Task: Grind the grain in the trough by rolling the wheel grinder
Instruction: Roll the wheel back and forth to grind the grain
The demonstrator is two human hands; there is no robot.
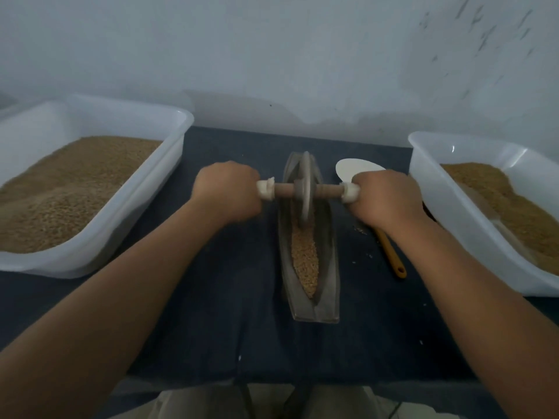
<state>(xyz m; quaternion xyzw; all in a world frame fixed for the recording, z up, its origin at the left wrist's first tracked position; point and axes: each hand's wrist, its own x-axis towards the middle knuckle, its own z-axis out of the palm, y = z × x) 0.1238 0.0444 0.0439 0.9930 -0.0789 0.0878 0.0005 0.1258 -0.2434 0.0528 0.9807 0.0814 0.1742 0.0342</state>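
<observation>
A long narrow metal trough point(329, 267) lies lengthwise in front of me on a dark cloth. Tan grain point(305, 261) fills its near half. The wheel grinder point(306, 189) stands upright in the far half of the trough, its wooden axle crossing left to right. My left hand point(228, 189) grips the left end of the axle, which is wrapped in white material. My right hand point(384, 196) grips the wrapped right end. Both fists hide the handle ends.
A white plastic tub point(178, 137) of tan grain stands at the left, and a second white tub point(423, 176) with grain at the right. A white spoon with a yellow handle point(393, 255) lies right of the trough. A pale wall is behind the table.
</observation>
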